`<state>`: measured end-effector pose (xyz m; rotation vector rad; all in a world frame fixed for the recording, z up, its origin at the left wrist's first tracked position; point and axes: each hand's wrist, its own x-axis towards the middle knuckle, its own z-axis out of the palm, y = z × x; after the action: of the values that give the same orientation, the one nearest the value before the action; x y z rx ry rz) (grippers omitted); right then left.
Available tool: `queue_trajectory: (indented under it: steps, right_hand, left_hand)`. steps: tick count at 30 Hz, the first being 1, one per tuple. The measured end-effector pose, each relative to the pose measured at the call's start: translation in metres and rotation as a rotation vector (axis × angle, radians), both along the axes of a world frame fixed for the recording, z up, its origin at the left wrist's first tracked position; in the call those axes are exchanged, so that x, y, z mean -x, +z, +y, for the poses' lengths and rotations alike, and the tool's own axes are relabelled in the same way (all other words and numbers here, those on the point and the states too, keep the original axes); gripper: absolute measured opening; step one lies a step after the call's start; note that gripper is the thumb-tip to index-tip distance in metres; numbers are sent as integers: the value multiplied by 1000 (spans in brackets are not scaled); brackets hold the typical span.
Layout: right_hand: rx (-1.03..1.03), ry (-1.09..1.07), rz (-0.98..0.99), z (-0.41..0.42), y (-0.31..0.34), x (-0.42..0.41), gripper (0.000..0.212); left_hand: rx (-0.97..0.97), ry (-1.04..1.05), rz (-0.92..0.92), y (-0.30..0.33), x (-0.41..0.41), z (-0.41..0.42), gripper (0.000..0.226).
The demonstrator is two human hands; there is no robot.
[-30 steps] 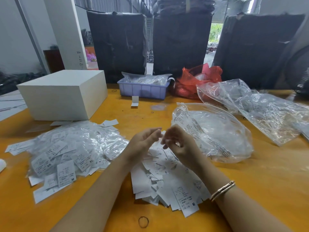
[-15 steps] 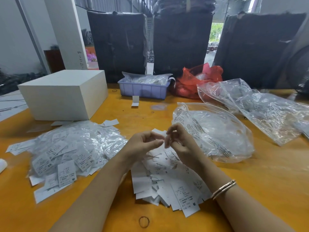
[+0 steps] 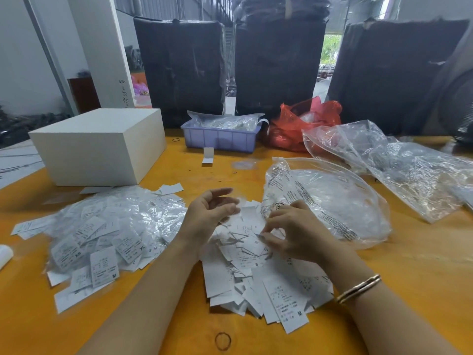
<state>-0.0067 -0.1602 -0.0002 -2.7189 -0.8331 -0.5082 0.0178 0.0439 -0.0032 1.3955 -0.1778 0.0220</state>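
Orange warehouse table under labels; left hand slack, right hand pinching one

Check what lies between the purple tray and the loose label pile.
Head view: mostly bare orange table, plus one folded white tag and a small flat clear baggie.

The right hand covers the middle of the label pile; whether its curled fingertips pinch a slip cannot be told. The left hand is blurred at the fingertips, so whether it holds anything is unclear. The pile's print is too fine to read beyond size letters. At 9 o'clock a white rounded thing is cut by the edge, as is a dark fan at 2 o'clock. Crumpled plastic hides what the purple tray holds at 12 o'clock.
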Motion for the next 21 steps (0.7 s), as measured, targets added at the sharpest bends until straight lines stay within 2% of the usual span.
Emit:
queue_trajectory:
  steps: [1, 3, 5, 6, 9, 10, 14, 18, 21]
  right_hand:
    - [-34, -15, -56, 2, -1, 0, 14]
    - [-234, -49, -108, 7, -1, -1, 14]
    - [-420, -52, -32, 9, 0, -3, 13]
    - [-385, -52, 27, 8, 0, -4, 15]
    - [-29, -67, 132, 3, -4, -4, 38]
    - [22, -57, 139, 1, -5, -4, 38]
    - [-38, -18, 63, 1, -1, -3, 17]
    - [-142, -45, 19, 1, -2, -5, 13]
    - [-15, -39, 126, -1, -4, -6, 32]
  left_hand:
    - [5, -7, -5, 0, 0, -1, 33]
    - [6, -12, -19, 0, 1, -2, 33]
    - [-4, 0, -40, 0, 1, -3, 31]
    - [-6, 10, -48, -1, 1, -3, 30]
    - [-10, 51, -58, -1, 0, -2, 29]
    - [-8, 60, -58, -1, 0, -2, 29]
    - [-12, 69, -53, -3, -1, -2, 29]
    - [-11, 57, -49, -4, -1, -3, 30]
    - [1, 52, -55, -4, -2, -4, 32]
